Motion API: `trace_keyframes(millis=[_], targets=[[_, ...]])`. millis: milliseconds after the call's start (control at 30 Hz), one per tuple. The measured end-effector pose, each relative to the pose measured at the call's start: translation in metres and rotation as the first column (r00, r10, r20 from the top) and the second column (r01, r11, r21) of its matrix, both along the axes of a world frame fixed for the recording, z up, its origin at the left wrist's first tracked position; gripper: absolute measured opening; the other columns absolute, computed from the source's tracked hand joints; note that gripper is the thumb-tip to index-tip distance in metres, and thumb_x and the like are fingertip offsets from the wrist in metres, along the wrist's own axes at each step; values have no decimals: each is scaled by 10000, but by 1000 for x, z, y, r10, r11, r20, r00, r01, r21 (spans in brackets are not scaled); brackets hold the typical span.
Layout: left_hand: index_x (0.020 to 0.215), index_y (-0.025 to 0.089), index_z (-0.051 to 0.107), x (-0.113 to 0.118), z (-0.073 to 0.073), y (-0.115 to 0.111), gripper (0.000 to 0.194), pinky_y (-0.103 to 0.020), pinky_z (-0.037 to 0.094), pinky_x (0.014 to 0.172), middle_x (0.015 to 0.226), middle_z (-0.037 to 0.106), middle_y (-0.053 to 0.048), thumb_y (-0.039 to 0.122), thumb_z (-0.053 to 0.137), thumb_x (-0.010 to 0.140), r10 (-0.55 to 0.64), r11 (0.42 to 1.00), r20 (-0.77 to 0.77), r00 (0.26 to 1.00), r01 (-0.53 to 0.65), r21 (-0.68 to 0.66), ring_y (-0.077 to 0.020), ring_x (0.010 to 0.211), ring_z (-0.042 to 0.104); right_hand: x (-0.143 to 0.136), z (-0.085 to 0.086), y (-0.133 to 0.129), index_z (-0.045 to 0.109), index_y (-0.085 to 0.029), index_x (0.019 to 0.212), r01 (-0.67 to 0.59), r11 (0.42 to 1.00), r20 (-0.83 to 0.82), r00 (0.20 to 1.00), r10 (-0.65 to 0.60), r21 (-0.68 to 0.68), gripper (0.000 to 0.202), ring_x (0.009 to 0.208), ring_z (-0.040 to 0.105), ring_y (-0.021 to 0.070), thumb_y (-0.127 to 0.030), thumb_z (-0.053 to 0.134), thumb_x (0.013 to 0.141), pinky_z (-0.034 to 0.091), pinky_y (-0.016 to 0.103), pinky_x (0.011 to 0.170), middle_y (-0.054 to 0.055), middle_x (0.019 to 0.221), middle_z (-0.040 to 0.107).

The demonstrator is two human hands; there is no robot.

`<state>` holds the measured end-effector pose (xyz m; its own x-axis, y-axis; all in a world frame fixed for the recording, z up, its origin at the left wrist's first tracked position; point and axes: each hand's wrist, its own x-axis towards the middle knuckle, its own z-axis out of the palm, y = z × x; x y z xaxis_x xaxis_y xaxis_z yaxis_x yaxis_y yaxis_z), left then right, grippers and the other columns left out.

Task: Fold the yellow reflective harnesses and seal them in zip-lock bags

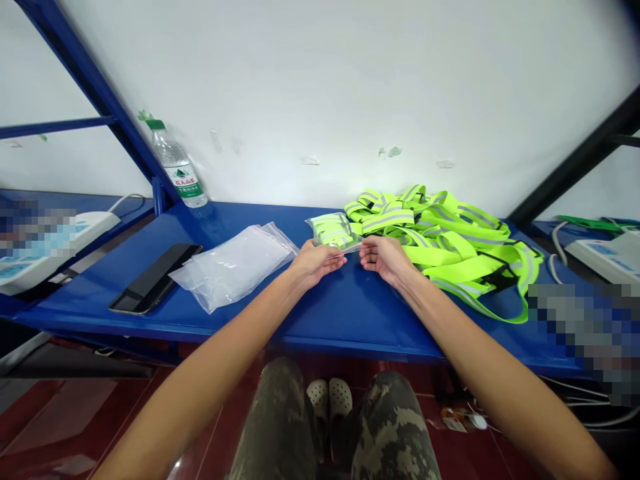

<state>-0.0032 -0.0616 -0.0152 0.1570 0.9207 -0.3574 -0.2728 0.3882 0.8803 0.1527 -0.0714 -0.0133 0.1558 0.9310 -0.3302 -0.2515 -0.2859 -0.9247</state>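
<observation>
At frame centre, fingers of my left hand (319, 261) and right hand (384, 257) pinch the filled bag (333, 229) by its edge, apparently keeping it taut.

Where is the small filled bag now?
In the head view, near the centre: the left hand and right hand hold the small filled bag, left of the yellow-green straps.

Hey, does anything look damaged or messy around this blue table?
Ragged scraps cling to the white wall above the blue table, like torn leftovers. The yellow-green straps lie in a loose, tangled heap.
</observation>
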Motion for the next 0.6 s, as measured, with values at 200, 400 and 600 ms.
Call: trace_keyframes(millis=[200, 400, 600], targets=[[993, 139, 498, 0, 0, -1, 340, -314, 587, 678, 784, 715, -95, -25, 667, 748, -32, 999, 25, 999, 32, 1, -216, 680, 739, 0, -1, -2, 591, -109, 699, -49, 999, -9, 999, 49, -8, 174, 370, 521, 85, -127, 560, 869, 448, 191, 374, 10, 510, 598], [971, 136, 505, 1, 2, -3, 302, -282, 554, 656, 840, 731, -100, -11, 683, 776, -26, 999, 12, 1000, 25, 20, -199, 708, 741, -10, -1, -3, 598, -102, 676, -85, 996, 3, 996, 85, -15, 191, 370, 522, 76, -83, 545, 859, 456, 186, 386, 11, 514, 602], [924, 123, 539, 3, 1, -1, 280, -241, 505, 589, 717, 700, -55, -62, 656, 749, 1, 1000, -13, 1000, -1, 23, -144, 606, 690, -11, -1, -4, 628, -98, 712, -101, 995, -4, 995, 101, -12, 177, 387, 551, 85, -98, 561, 875, 491, 201, 405, 17, 554, 641]])
